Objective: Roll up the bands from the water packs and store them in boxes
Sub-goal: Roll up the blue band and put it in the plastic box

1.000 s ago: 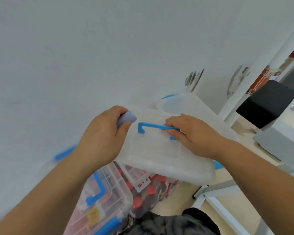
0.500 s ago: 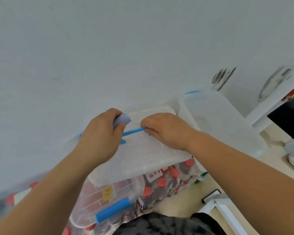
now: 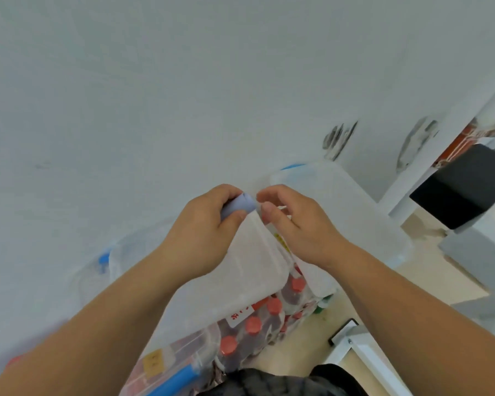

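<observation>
A plain white wall (image 3: 183, 81) fills the view, dark smudges (image 3: 337, 137) low on it. Beige floor (image 3: 303, 350) lies below; a black block (image 3: 463, 187), perhaps a seat, stands right.

Bright, diffuse light is washing evenly over the pale wall (image 3: 183, 81), flattening it and keeping shadows faint. The whole frame is looking soft. The rolled band (image 3: 238, 205) in the left hand (image 3: 203, 238) is blurring at its edges, and the lower-left corner is smearing into haze. Wide-angle distortion is tilting the white post (image 3: 423, 178) towards the right edge.
</observation>
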{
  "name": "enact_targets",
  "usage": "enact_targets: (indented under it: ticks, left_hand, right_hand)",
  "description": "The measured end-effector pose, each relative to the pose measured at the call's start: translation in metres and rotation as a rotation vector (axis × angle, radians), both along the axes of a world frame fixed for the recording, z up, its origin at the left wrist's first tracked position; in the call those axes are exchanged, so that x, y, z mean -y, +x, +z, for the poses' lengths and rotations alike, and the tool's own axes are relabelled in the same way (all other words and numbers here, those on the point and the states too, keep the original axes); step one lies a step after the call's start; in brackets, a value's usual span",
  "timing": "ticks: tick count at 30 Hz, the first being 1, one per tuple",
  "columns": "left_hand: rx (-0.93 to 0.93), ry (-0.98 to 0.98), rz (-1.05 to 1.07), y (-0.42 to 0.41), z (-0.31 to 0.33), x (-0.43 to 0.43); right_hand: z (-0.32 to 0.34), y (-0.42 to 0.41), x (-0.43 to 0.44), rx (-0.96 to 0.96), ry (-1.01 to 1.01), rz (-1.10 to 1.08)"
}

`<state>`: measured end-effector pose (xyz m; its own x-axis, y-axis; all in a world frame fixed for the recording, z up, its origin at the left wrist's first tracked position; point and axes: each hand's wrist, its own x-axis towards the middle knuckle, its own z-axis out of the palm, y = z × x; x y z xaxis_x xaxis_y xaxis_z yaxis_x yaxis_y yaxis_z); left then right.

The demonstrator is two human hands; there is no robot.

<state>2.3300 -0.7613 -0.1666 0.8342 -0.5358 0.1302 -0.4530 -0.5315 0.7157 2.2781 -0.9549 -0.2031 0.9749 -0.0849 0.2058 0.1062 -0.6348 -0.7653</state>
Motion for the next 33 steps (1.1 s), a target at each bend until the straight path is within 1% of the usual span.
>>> enact_targets:
  ticks: [6, 9, 11, 17, 20, 22, 24, 26, 27, 28, 30, 33]
  left_hand:
    - [-0.066, -0.171, -0.119, 0.0, 0.006, 0.079]
    - [-0.28, -0.27, -0.13, -0.003, 0.004, 0.116]
    - [-0.341, -0.268, -0.146, -0.004, 0.001, 0.136]
    - [-0.265, -0.203, -0.223, 0.005, -0.012, 0.17]
    - [-0.274, -0.171, -0.255, 0.011, -0.017, 0.176]
    - [-0.276, -0.096, -0.285, 0.018, -0.02, 0.177]
    - [-0.19, 0.105, -0.283, 0.027, -0.024, 0.174]
    - [0.041, 0.387, -0.219, 0.037, -0.028, 0.166]
    - [0.154, 0.505, -0.188, 0.041, -0.03, 0.161]
    - [0.228, 0.596, -0.164, 0.046, -0.031, 0.155]
    - [0.245, 0.704, -0.13, 0.055, -0.036, 0.143]
    - [0.136, 0.715, -0.125, 0.064, -0.039, 0.129]
  right_hand:
    - [0.012, -0.028, 0.038, 0.042, 0.228, -0.183]
    - [0.01, -0.034, 0.057, 0.042, 0.382, -0.315]
    - [0.01, -0.036, 0.07, 0.029, 0.495, -0.393]
    - [0.001, -0.038, 0.101, -0.013, 0.577, -0.476]
    - [-0.008, -0.034, 0.11, -0.023, 0.572, -0.487]
    - [-0.015, -0.031, 0.114, -0.046, 0.535, -0.486]
    - [-0.026, -0.029, 0.119, -0.083, 0.461, -0.499]
    - [-0.036, -0.028, 0.126, -0.125, 0.4, -0.502]
    - [-0.04, -0.028, 0.128, -0.153, 0.374, -0.495]
    - [-0.043, -0.027, 0.13, -0.187, 0.341, -0.481]
    - [-0.047, -0.022, 0.131, -0.253, 0.249, -0.447]
    - [-0.047, -0.002, 0.129, -0.303, 0.152, -0.401]
